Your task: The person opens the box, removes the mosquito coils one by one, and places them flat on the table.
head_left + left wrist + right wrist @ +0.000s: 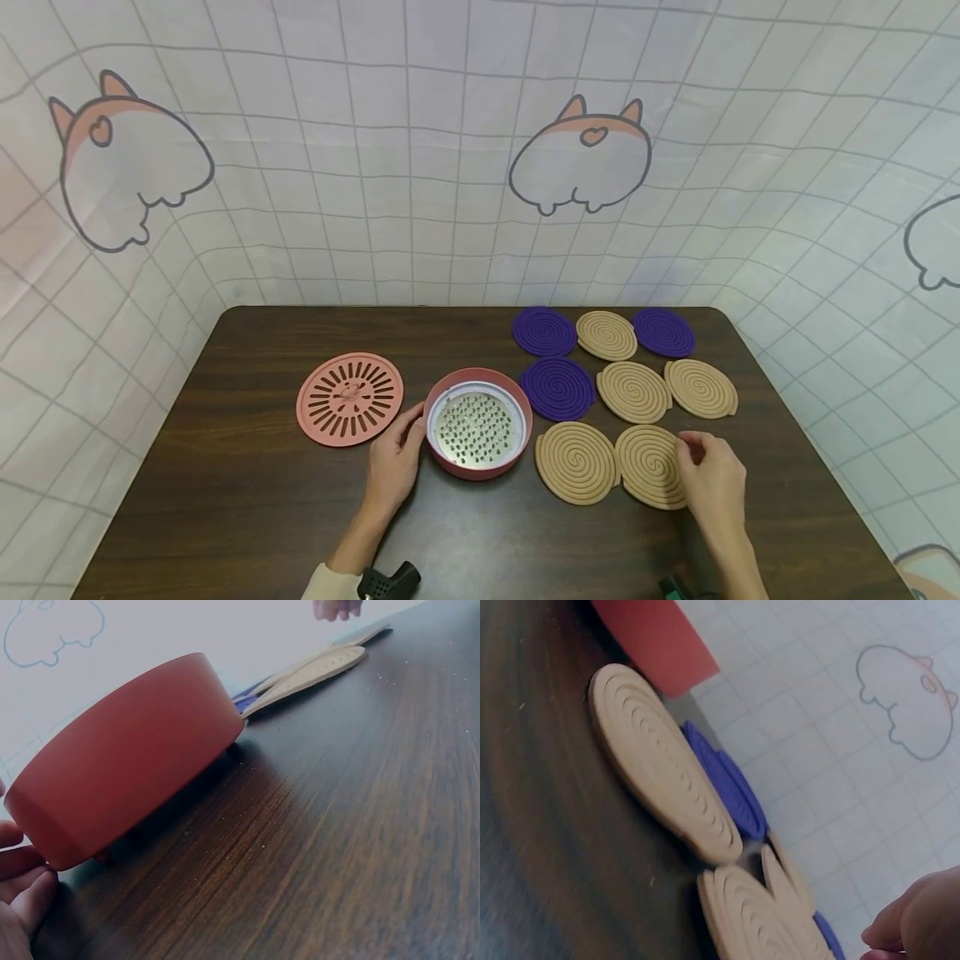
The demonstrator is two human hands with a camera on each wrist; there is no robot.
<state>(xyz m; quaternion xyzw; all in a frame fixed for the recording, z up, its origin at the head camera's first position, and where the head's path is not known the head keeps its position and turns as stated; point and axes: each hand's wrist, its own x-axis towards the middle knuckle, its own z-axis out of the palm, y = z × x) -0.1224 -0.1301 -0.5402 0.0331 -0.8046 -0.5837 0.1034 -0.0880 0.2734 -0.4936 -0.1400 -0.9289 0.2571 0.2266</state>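
Note:
My left hand [395, 464] is at the left side of a red round mosquito coil holder [475, 476], holding it with thumb and fingers at its wall. In the left wrist view, my fingers [18, 861] meet the lower edge of the holder [131, 750]. A white ring and a perforated metal plate [475, 429] lie inside it. My right hand [712, 479] is over the right edge of a tan mosquito coil [651, 467], fingers bent and holding nothing visible. The right wrist view shows only part of this hand [926, 919], above the coils.
A pink slotted lid [349, 399] lies left of the holder. Right of it are another front tan coil [576, 463], further tan coils [633, 392] and three purple coils [557, 388], spread flat on the dark wooden table [247, 500]. A tiled-print curtain [435, 167] hangs behind.

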